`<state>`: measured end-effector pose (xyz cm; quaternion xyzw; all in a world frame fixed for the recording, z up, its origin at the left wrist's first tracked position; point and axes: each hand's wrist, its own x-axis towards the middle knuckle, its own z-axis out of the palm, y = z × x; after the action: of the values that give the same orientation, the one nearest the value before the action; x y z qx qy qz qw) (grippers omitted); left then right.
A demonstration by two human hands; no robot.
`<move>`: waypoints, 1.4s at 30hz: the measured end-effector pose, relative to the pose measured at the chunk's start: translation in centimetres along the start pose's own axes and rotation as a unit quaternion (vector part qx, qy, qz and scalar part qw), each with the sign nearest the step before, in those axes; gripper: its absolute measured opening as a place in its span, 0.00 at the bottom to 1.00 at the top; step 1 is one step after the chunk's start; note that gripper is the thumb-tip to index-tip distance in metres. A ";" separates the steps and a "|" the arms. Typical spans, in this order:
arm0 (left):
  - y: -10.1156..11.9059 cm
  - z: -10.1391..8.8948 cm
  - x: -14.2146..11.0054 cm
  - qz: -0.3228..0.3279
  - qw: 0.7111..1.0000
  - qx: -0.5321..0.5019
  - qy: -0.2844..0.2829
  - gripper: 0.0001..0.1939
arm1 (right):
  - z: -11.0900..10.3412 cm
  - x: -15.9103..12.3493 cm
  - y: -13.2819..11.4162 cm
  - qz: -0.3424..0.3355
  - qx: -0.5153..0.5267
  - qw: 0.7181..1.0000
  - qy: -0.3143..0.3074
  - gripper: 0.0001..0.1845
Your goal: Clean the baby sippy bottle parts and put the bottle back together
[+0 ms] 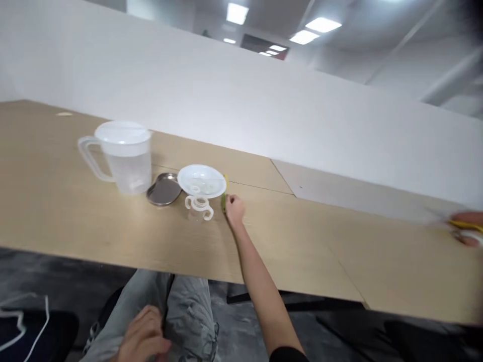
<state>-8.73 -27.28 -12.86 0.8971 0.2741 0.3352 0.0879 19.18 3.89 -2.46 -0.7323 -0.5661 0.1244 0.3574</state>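
My right hand (234, 207) reaches across the table with fingertips pinched at a thin yellow-green strip (224, 202) beside a white bowl (202, 181). Its fingers partly hide the strip. Just in front of the bowl stands a small clear cup (195, 216) topped by a white ring with two curved handles (199, 203). Over my lap, my left hand (143, 336) hangs with fingers loosely bent and the thumb apart; nothing shows in it. Small clear pieces, too faint to name, appear in the bowl.
Left of the bowl are a shallow metal dish (164, 191) and a clear plastic pitcher (130, 163) with liquid in it. At the right edge another person's hand (470, 218) holds blurred scissors (466, 226) with yellow and white handles. A white partition (211, 95) rises behind the table.
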 end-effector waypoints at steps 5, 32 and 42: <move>-3.1 -5.5 16.7 -0.072 0.973 0.117 0.188 0.07 | 0.2 0.0 -0.8 0.003 -0.052 0.998 -0.016 0.18; -23.5 -9.4 36.5 -0.147 0.933 0.252 -0.213 0.18 | 2.4 3.0 -0.4 0.184 0.147 0.956 0.178 0.20; -21.8 -8.6 37.0 -0.180 0.908 0.242 -0.291 0.15 | 4.3 4.1 0.4 0.130 0.240 0.911 0.308 0.11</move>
<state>-0.64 11.09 6.71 0.8841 0.4657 -0.0386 0.0026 18.29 9.24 -4.88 -0.6938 -0.2808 0.0699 0.6595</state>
